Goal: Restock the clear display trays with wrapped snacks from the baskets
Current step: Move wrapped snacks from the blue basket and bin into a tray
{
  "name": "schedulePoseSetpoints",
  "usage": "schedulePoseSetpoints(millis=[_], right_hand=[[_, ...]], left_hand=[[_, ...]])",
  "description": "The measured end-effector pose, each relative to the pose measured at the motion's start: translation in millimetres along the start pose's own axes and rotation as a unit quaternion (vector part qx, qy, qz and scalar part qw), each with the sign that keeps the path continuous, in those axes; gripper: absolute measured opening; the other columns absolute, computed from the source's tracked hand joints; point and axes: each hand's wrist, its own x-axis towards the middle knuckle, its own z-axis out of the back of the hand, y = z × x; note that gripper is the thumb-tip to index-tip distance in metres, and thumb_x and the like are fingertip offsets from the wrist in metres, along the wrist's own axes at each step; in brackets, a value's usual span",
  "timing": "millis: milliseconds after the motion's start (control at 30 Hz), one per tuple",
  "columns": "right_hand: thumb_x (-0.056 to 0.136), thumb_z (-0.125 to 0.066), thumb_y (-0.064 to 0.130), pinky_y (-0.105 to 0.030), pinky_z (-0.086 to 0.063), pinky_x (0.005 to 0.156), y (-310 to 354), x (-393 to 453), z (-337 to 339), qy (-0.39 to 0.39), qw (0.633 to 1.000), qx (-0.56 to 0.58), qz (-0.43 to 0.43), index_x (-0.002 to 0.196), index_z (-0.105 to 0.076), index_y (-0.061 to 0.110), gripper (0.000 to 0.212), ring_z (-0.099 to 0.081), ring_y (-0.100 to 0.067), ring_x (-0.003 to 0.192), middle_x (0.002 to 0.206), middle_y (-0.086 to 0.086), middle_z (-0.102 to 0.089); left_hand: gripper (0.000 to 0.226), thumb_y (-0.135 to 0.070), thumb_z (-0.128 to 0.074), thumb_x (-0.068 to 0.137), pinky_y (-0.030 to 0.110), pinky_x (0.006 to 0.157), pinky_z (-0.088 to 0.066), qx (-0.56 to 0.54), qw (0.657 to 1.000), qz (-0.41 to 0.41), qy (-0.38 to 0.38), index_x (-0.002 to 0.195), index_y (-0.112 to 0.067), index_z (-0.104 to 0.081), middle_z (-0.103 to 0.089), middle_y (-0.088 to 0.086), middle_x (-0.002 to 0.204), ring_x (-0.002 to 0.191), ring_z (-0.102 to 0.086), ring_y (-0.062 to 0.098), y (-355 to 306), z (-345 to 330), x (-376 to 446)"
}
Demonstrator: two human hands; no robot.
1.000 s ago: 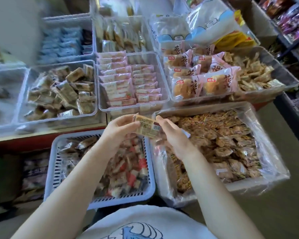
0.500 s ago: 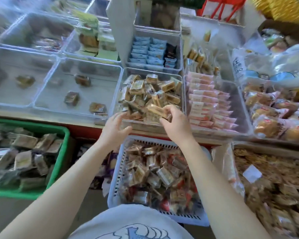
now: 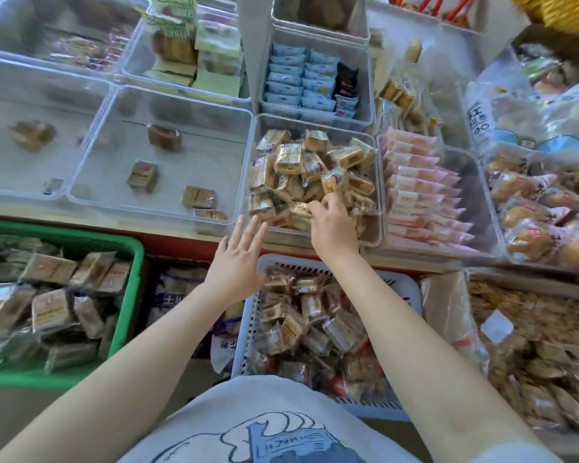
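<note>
At the far left a clear tray [image 3: 20, 182] is running off the edge, and the brown lump in it is blurring too much for me to name. Below it a green basket [image 3: 127, 262] is sitting cut off at the left, holding dark wrapped square snacks [image 3: 49, 309]. Next along, a nearly bare clear tray [image 3: 81, 182] is holding a few scattered brown packets [image 3: 199, 197]. My left hand [image 3: 236, 265] is hovering with fingers spread wide and holding nothing, just before the front rim of the full tray [image 3: 378, 195]. That tray is brimming with golden wrapped snacks [image 3: 288, 158]. My right hand [image 3: 331, 225] is reaching into it, pinching one wrapped snack [image 3: 300, 208] against the pile; my fingers are covering part of it. Beneath my arms a white basket [image 3: 248, 329] is carrying mixed wrapped snacks, partly hidden by my shirt [image 3: 264, 419]. To the right, pink packets [image 3: 415, 188] are lying in rows in another tray, and a lined box [image 3: 448, 312] of small snacks is running out of view.
</note>
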Motion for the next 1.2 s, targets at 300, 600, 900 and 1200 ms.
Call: schedulePoseSetpoints(millis=[300,600,900,1200], right_hand=[[0.099,-0.05,0.005,-0.046,-0.032,0.118,-1,8,11,0.108,0.988,0.105,-0.028,0.141,-0.057,0.016,0.044,-0.027,-0.028,0.147,0.159,-0.01,-0.03],[0.096,-0.05,0.012,-0.038,-0.051,0.086,-55,-103,14,-0.015,0.968,0.163,-0.192,0.111,-0.067,0.017,0.023,-0.058,-0.023,0.106,0.116,-0.002,-0.061],[0.087,-0.074,0.043,-0.041,-0.046,0.103,-87,-187,-82,0.239,0.936,-0.038,-0.255,0.144,-0.031,0.009,0.078,-0.037,-0.032,0.136,0.145,-0.014,-0.037],[0.093,-0.06,0.043,-0.04,-0.056,0.078,-139,-187,-35,0.209,0.786,0.453,-0.365,0.131,-0.057,0.013,0.048,-0.066,-0.019,0.085,0.111,-0.004,-0.065]], left_hand=[[0.092,-0.051,-0.047,0.098,0.049,0.124,-0.009,0.026,1.0,0.009,0.003,0.157,-0.022,0.018,0.028,0.0,0.163,0.149,0.027,0.023,-4,3,-2],[0.049,-0.039,-0.051,0.099,0.037,0.103,-0.042,-0.207,0.978,0.026,0.003,0.144,-0.02,-0.047,-0.046,0.005,0.149,0.133,-0.045,0.022,-53,34,-21],[0.03,-0.035,-0.049,0.102,0.031,0.082,-0.051,-0.289,0.934,0.087,0.191,0.127,-0.024,-0.062,-0.062,-0.007,0.117,0.103,-0.06,0.014,-100,-21,-56],[0.022,-0.027,-0.055,0.101,0.041,0.088,-0.056,-0.468,0.845,0.232,0.119,0.115,-0.018,-0.068,-0.074,0.001,0.103,0.091,-0.072,0.018,-142,-52,-65]])
